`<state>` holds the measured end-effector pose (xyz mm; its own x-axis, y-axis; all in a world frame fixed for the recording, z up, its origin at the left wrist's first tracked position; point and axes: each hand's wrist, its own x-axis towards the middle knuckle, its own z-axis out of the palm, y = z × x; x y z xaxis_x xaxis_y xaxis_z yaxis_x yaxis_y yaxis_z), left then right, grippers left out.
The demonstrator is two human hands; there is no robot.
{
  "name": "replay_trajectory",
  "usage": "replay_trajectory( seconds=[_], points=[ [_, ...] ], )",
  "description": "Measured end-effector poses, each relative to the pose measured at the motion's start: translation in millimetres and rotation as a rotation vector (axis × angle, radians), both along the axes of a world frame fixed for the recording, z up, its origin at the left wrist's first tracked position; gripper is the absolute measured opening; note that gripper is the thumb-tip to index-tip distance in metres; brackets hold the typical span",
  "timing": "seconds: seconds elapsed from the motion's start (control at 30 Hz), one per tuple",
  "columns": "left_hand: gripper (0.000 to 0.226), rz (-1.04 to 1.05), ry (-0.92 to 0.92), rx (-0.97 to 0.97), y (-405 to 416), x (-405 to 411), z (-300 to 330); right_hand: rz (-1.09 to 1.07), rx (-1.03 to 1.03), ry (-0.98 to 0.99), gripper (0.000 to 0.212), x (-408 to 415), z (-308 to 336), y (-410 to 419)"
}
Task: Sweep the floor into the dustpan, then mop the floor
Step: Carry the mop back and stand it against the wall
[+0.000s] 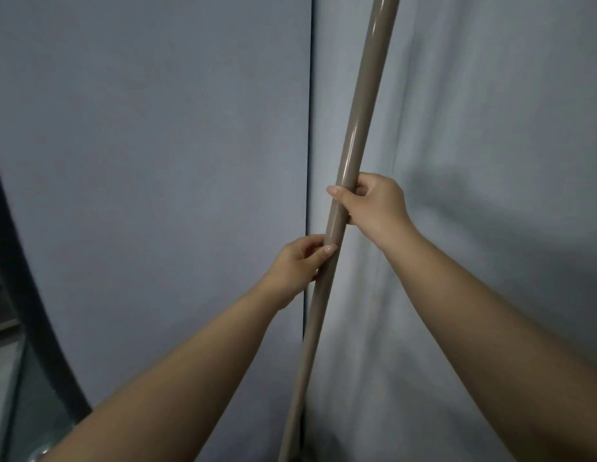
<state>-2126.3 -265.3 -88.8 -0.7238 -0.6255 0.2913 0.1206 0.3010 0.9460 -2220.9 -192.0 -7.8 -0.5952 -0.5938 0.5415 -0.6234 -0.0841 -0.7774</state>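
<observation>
A long glossy beige handle (pixel 354 128) stands nearly upright in the middle of the view, running from the top edge down to the bottom edge. Whether it belongs to a broom or a mop cannot be told, since its head is out of view. My right hand (pixel 374 205) grips the handle higher up, thumb wrapped across its front. My left hand (pixel 300 265) holds the handle just below, fingers curled round it from the left. No dustpan is visible.
A blue-grey wall panel (pixel 157 161) fills the left, meeting a paler panel (pixel 490 128) on the right at a dark vertical seam (pixel 309 128). A dark curved frame (pixel 27 261) runs along the left edge, with a bit of floor (pixel 3 378) beside it.
</observation>
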Motion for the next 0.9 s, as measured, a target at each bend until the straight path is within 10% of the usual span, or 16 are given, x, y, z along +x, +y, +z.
replay_trajectory(
  seconds=[0.9],
  points=[
    [0.021, -0.079, 0.149, 0.053, -57, 60, -18, 0.003, 0.068, 0.165, 0.023, 67, -4, -66]
  ],
)
